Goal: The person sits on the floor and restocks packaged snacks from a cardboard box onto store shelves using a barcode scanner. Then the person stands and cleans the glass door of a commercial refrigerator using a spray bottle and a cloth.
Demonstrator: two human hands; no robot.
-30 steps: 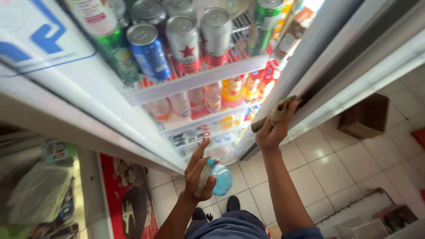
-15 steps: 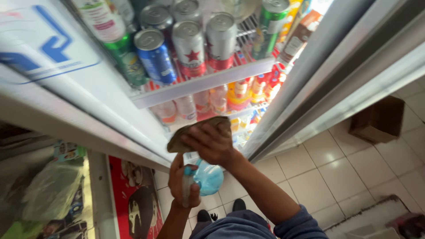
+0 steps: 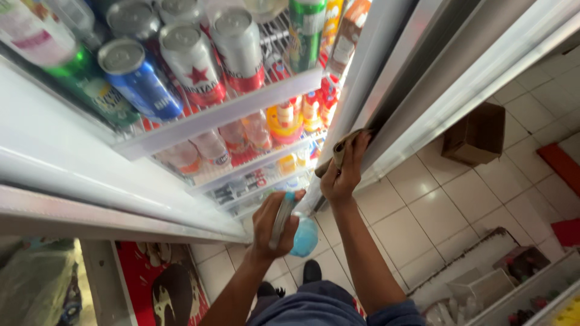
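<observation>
One brown cloth sits in the right hand's grip, pressed flat against the fridge's door frame. Below and to its left, the left hand closes its grip around one blue spray bottle, held away from the frame. Above the left grip, four cans stand on a shelf. Right of the cloth, one cardboard box lies on the tiled floor.
</observation>
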